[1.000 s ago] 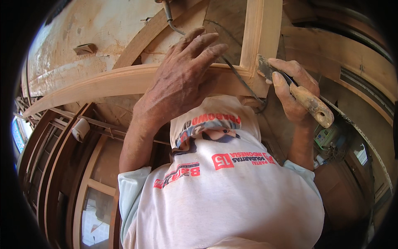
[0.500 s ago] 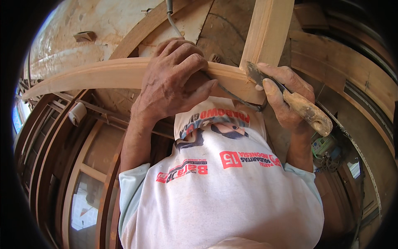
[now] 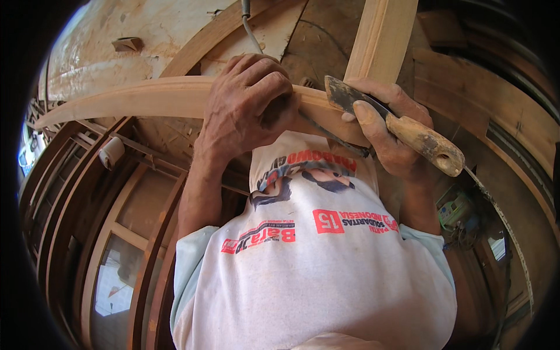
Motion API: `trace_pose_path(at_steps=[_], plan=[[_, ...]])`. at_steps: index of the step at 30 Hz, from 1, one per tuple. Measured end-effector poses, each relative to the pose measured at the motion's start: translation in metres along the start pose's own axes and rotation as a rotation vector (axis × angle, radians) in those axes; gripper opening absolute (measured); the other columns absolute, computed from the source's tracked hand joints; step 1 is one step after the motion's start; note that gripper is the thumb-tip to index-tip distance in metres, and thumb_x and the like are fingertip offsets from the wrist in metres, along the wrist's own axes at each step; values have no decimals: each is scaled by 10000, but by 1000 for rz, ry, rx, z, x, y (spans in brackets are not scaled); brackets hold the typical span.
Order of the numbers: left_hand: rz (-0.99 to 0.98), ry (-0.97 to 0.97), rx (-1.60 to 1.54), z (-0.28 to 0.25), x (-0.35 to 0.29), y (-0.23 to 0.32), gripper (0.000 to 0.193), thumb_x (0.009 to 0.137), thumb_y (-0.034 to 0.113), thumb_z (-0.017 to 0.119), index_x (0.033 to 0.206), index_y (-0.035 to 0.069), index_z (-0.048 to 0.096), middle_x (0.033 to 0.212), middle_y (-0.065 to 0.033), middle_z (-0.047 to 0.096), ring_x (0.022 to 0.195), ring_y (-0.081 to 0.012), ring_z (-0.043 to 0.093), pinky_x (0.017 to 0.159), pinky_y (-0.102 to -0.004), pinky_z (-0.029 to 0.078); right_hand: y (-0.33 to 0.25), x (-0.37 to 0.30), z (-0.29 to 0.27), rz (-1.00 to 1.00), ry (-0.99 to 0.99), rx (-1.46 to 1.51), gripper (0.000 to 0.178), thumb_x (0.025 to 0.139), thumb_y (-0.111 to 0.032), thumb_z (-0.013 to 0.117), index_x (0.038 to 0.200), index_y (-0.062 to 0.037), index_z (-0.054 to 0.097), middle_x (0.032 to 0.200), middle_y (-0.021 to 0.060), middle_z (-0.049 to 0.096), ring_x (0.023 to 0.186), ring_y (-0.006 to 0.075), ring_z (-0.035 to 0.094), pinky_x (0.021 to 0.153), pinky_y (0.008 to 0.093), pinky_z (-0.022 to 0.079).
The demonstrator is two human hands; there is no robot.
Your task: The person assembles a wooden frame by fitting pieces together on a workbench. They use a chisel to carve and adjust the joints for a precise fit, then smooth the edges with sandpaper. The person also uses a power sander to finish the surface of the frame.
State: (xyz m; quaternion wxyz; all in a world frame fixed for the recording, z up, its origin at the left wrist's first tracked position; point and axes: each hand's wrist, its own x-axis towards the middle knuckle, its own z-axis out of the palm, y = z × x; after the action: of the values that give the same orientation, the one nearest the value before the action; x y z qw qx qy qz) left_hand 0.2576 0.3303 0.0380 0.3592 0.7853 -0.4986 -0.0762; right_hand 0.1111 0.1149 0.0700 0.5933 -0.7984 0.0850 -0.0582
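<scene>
A putty knife (image 3: pixel 426 146) with a worn wooden handle and a dark, stained blade is gripped in my right hand (image 3: pixel 391 125). Its blade tip lies over the curved wooden beam (image 3: pixel 157 96), close to where an upright wooden post (image 3: pixel 382 41) meets it. My left hand (image 3: pixel 248 102) is closed, fingers curled, in front of the same beam left of the joint. Something dark shows in the hollow of that hand, too shadowed to name. A thin dark cord or strip (image 3: pixel 332 137) runs below the beam between my hands.
Dark wooden frames (image 3: pixel 64 192) and a glazed panel (image 3: pixel 114 286) stand at the left, near a white cylindrical item (image 3: pixel 111 153). A grey cable (image 3: pixel 251 32) hangs at the top. Curved boards (image 3: pixel 496 93) lie at the right, above a green device (image 3: pixel 455 210).
The putty knife has shifted left and up along the beam, away from the joint's corner. My left thumb has drawn in toward the fingers. The whole view has tilted slightly.
</scene>
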Motion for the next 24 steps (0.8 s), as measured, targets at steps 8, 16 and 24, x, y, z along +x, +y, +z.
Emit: trace_pose_path(at_steps=[8, 16, 24], plan=[[-12, 63, -9, -5, -11, -2, 197, 723, 74, 779, 870, 96, 649, 945, -63, 666, 953, -285, 650, 913, -415, 497, -10, 8, -3, 55, -52, -126, 128, 891, 16, 657, 1002, 48, 713, 1064, 113, 758, 838, 220, 762, 744, 327, 618], [-1, 80, -18, -4, -11, -6, 172, 736, 51, 757, 859, 67, 638, 909, -82, 665, 913, -298, 656, 871, -421, 505, -11, 13, -5, 14, -117, -190, 123, 898, 10, 677, 1012, 44, 708, 1016, 110, 760, 812, 217, 753, 716, 328, 607], [6, 89, -12, -6, -17, -8, 176, 740, 63, 751, 878, 78, 644, 915, -81, 660, 917, -301, 653, 863, -425, 508, -20, 8, 12, -78, -9, -165, 233, 932, -47, 702, 1160, -8, 733, 1078, 125, 764, 881, 203, 759, 774, 322, 611]])
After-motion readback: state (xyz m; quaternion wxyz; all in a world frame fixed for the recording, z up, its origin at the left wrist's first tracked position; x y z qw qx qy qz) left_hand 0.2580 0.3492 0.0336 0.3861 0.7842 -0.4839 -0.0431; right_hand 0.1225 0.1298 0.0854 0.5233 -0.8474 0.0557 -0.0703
